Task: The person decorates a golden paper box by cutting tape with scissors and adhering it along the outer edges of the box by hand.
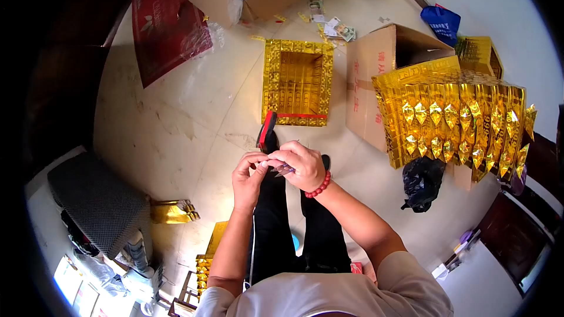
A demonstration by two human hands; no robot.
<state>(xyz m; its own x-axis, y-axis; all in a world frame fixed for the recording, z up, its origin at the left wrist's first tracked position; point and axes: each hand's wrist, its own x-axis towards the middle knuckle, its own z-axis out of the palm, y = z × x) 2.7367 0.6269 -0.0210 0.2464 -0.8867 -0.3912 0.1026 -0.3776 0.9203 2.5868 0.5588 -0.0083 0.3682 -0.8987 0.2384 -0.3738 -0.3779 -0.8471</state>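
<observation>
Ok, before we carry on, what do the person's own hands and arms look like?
Both hands are ungloved. The right hand has a bracelet of round red beads around its wrist; the left hand shows nothing worn at its wrist. The sleeves are short and pale, with no visible markings.

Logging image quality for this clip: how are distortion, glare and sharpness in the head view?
Head view: strong fisheye distortion, black corners; head view: bright glints on the shiny gold stack, a washed-out patch at lower left; head view: left hand and right hand readable, but the small dark item at their fingers too small to identify.
</observation>
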